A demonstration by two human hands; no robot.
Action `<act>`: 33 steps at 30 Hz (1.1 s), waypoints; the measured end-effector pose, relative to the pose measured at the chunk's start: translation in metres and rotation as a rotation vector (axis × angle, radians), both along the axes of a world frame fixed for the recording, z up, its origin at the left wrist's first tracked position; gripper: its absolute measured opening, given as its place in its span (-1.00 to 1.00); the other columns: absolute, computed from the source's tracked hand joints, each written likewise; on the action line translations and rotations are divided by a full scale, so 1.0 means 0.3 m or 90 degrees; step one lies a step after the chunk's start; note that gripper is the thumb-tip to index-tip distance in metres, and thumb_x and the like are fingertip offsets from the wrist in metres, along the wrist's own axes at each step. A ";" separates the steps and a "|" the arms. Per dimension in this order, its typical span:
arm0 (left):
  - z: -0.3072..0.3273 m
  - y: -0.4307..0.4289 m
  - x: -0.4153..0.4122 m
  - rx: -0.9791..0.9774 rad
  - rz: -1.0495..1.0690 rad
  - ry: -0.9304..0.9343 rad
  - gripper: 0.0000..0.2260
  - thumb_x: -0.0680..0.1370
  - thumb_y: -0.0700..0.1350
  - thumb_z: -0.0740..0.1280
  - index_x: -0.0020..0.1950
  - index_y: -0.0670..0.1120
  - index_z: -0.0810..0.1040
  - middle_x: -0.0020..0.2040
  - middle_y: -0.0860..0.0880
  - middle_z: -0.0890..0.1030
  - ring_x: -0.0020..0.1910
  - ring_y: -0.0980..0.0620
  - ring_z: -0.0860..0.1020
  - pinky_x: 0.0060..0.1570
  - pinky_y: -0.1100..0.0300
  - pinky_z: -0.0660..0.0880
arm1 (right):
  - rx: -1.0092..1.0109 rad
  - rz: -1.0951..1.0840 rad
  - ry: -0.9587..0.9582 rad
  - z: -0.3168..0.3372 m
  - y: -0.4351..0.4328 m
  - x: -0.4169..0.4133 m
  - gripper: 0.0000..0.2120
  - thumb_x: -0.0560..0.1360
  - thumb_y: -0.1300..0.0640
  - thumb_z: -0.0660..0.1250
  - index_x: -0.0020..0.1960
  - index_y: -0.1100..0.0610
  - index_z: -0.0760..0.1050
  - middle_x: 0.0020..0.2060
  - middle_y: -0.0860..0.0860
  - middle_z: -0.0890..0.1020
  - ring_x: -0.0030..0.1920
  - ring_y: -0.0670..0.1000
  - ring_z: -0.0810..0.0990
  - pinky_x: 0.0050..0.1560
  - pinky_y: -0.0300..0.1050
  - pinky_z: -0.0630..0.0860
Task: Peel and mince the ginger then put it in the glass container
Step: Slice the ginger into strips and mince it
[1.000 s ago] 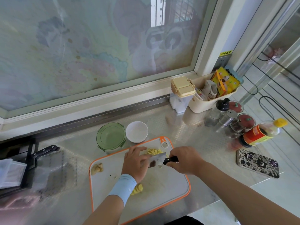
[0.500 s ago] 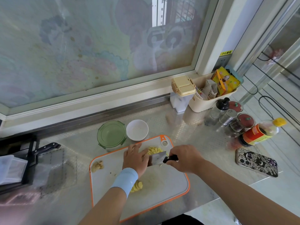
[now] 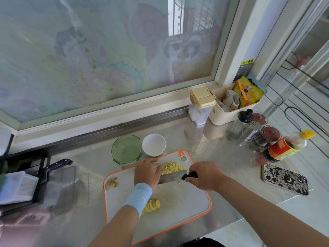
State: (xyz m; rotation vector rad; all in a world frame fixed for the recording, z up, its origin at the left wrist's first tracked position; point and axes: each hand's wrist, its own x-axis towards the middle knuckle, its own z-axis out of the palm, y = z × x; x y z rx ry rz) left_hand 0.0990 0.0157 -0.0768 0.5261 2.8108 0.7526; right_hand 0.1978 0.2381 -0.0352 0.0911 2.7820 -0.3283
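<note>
Steel counter (image 3: 222, 154) under a window covered in faded cartoon film, seen from the head camera

- White cutting board (image 3: 178, 198) with orange rim, lower centre of frame
- Left hand (image 3: 146, 172), pale blue wristband (image 3: 140, 195) behind it: fingers curled down over the near side of the ginger strips (image 3: 171, 167), holding the pile in place at the board's upper edge; fingertips hidden under the knuckles
- Right hand (image 3: 204, 175): fingers wrapped tight round the black handle of the knife (image 3: 170, 178); blade lies across the strips, flat side against the left knuckles
- Sliced ginger (image 3: 152, 205) stacked just below the left wrist, on the board
- Small knobbly ginger scrap (image 3: 111, 182) at the board's left edge, well apart from the hands
- Glass container (image 3: 126, 150), green lid on, just above the board's upper left corner; white bowl (image 3: 154, 144) beside it to the right
- Patterned phone (image 3: 284, 179) and a sauce bottle (image 3: 286, 147), right of frame
</note>
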 end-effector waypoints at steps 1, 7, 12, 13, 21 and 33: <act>0.012 -0.009 -0.005 0.020 0.021 -0.008 -0.88 0.52 -0.04 0.39 -0.06 0.02 0.73 0.10 0.12 0.62 0.13 0.01 0.49 0.13 0.10 0.43 | 0.002 -0.008 -0.012 0.003 -0.005 0.001 -0.63 0.50 -0.35 0.18 -0.05 -0.08 0.52 -0.17 -0.13 0.60 -0.16 -0.03 0.54 -0.12 -0.10 0.51; 0.071 -0.117 0.007 0.160 0.194 -0.086 -0.80 0.49 -0.20 0.35 -0.19 0.12 0.50 -0.13 0.10 0.54 -0.14 0.05 0.52 -0.15 0.14 0.45 | -0.075 -0.102 -0.084 0.010 -0.060 0.028 -0.65 0.49 -0.38 0.20 -0.04 -0.12 0.48 -0.15 -0.14 0.59 -0.17 -0.06 0.52 -0.18 -0.14 0.42; 0.046 -0.255 0.063 0.225 0.300 -0.102 -0.90 0.57 -0.16 0.29 -0.08 0.02 0.56 -0.10 0.00 0.62 -0.12 -0.03 0.56 -0.10 0.16 0.42 | -0.147 -0.142 -0.117 -0.008 -0.126 0.067 -0.75 0.55 -0.28 0.20 0.08 -0.17 0.49 -0.15 -0.11 0.59 -0.13 -0.01 0.56 -0.14 -0.09 0.49; 0.026 -0.281 0.081 0.216 0.282 -0.105 -0.90 0.58 -0.16 0.29 -0.04 0.01 0.58 -0.07 0.00 0.63 -0.11 -0.01 0.55 -0.06 0.16 0.43 | -0.171 -0.147 -0.107 -0.011 -0.147 0.079 -0.78 0.58 -0.22 0.19 0.09 -0.16 0.50 -0.15 -0.11 0.59 -0.14 -0.01 0.56 -0.15 -0.10 0.49; -0.119 -0.370 0.238 -0.157 -0.070 -0.159 -0.54 0.46 0.13 0.36 0.33 0.07 0.46 0.26 0.04 0.41 0.31 -0.03 0.33 0.21 0.09 0.42 | -0.209 -0.209 -0.077 -0.075 -0.343 0.158 -0.90 0.64 0.03 0.14 0.02 0.05 0.35 -0.27 0.00 0.53 -0.28 0.06 0.51 -0.33 -0.06 0.35; -0.221 -0.315 0.304 0.097 -0.283 0.200 -0.92 0.43 -0.21 0.47 -0.11 -0.07 0.69 -0.13 0.03 0.61 -0.12 0.05 0.48 -0.26 0.21 0.52 | -0.169 -0.221 -0.073 -0.148 -0.461 0.239 -0.81 0.66 -0.06 0.07 0.18 -0.02 0.38 -0.23 -0.02 0.54 -0.19 0.08 0.52 -0.18 -0.05 0.48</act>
